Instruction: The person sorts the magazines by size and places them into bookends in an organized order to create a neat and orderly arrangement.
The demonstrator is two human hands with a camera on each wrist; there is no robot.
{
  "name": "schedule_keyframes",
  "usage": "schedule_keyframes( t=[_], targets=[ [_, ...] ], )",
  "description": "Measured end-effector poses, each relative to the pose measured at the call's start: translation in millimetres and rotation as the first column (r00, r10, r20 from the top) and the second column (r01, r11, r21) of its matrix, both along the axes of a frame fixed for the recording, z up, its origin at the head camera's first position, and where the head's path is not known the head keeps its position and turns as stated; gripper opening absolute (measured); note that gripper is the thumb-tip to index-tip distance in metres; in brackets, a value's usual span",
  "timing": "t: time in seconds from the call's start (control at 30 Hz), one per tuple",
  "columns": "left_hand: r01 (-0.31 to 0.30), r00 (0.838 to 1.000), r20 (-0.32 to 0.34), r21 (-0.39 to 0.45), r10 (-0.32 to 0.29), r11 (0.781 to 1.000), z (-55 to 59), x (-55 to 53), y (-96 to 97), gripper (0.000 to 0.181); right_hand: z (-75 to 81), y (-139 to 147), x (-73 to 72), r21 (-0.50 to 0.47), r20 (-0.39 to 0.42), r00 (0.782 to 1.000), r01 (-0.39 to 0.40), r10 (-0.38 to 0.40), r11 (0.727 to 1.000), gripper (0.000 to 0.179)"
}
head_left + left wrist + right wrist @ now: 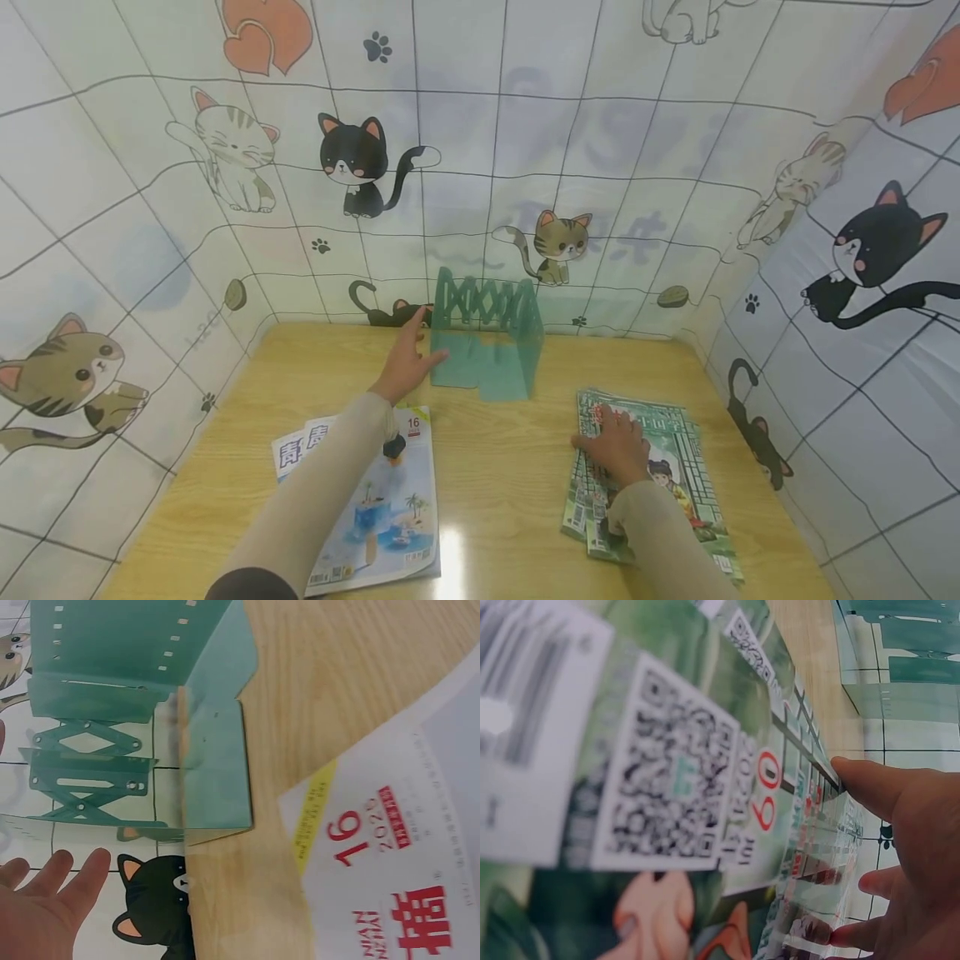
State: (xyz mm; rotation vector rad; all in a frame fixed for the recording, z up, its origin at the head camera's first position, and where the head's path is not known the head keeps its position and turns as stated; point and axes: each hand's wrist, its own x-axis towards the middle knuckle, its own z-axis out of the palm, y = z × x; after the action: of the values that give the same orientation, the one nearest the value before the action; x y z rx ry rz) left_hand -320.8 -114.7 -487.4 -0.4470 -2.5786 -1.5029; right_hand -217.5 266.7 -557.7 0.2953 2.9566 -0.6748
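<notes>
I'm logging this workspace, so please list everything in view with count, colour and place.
Table: 1, light wood-coloured, in front of the person
Wall covering: pieces unclear, white with cat print, behind and beside the table
Rack: 1, teal green, back middle of the table
Blue-and-white magazines: several overlapping, on the left
Green magazines: several overlapping, on the right
Sleeves: 2, beige, on both arms
Left hand: 1, bare, by the rack's left side
Right hand: 1, bare, on the green magazines
</notes>
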Motion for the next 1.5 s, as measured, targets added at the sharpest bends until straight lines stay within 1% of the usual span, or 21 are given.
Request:
schedule_keyframes(
  t=[0.17, 0.37, 0.5, 0.63, 0.73, 0.87, 1.0, 1.17, 1.27, 1.43, 1.5],
  targets=[
    [-0.016, 1.000, -0.016, -0.015, 0.016, 1.000, 9.0, -7.5, 0.3, 0.084, 1.6, 1, -0.8, 0.007, -0.003, 1.000, 0.000, 0.000, 1.000, 0.087],
    [-0.010, 0.999, -0.041, -0.026, 0.009, 1.000, 24.1, -12.5, 1.4, 0.076, 2.8, 3, -2.4, -0.001, 0.002, 1.000, -0.006, 0.006, 1.000, 0.088],
    [-0.009, 0.999, -0.043, -0.026, 0.007, 1.000, 28.9, -15.2, 2.7, 0.071, 2.1, 4, -3.6, -0.010, 0.004, 1.000, -0.017, 0.017, 1.000, 0.084],
    [-0.002, 0.998, -0.061, -0.039, -0.001, 0.999, 28.7, -18.4, 2.4, 0.065, 4.7, 3, -3.6, -0.017, 0.005, 0.999, -0.032, 0.032, 0.999, 0.077],
    [0.007, 0.998, -0.066, -0.047, -0.010, 0.999, 27.6, -20.7, 1.4, 0.061, 8.1, 1, -3.2, -0.015, 0.014, 0.999, -0.047, 0.047, 0.999, 0.078],
    [0.008, 0.999, -0.038, -0.050, -0.010, 0.999, 25.8, -23.2, 0.3, 0.058, 10.7, -3, -3.3, 0.015, 0.029, 0.997, -0.075, 0.075, 0.997, 0.084],
    [0.009, 1.000, -0.019, -0.052, -0.010, 0.999, 25.7, -23.9, 1.1, 0.056, 9.0, -8, -2.2, 0.064, 0.028, 0.996, -0.088, 0.086, 0.994, 0.083],
    [0.009, 1.000, -0.017, -0.054, -0.010, 0.998, 26.4, -24.2, 3.3, 0.055, 5.0, -14, 2.6, 0.112, -0.002, 0.997, -0.074, 0.075, 0.991, 0.076],
    [0.016, 1.000, -0.015, -0.042, -0.017, 0.999, 26.5, -24.7, 4.8, 0.054, 3.1, -15, 4.8, 0.127, -0.025, 0.997, -0.072, 0.076, 0.989, 0.071],
    [0.011, 1.000, -0.006, -0.008, -0.011, 1.000, 24.0, -28.4, 3.9, 0.051, 0.0, -15, 5.6, 0.153, -0.125, 0.987, -0.085, 0.104, 0.985, 0.063],
    [0.010, 1.000, -0.004, -0.002, -0.010, 1.000, 22.0, -30.3, 2.8, 0.050, -1.5, -14, 5.4, 0.165, -0.151, 0.983, -0.081, 0.106, 0.983, 0.061]
  ],
)
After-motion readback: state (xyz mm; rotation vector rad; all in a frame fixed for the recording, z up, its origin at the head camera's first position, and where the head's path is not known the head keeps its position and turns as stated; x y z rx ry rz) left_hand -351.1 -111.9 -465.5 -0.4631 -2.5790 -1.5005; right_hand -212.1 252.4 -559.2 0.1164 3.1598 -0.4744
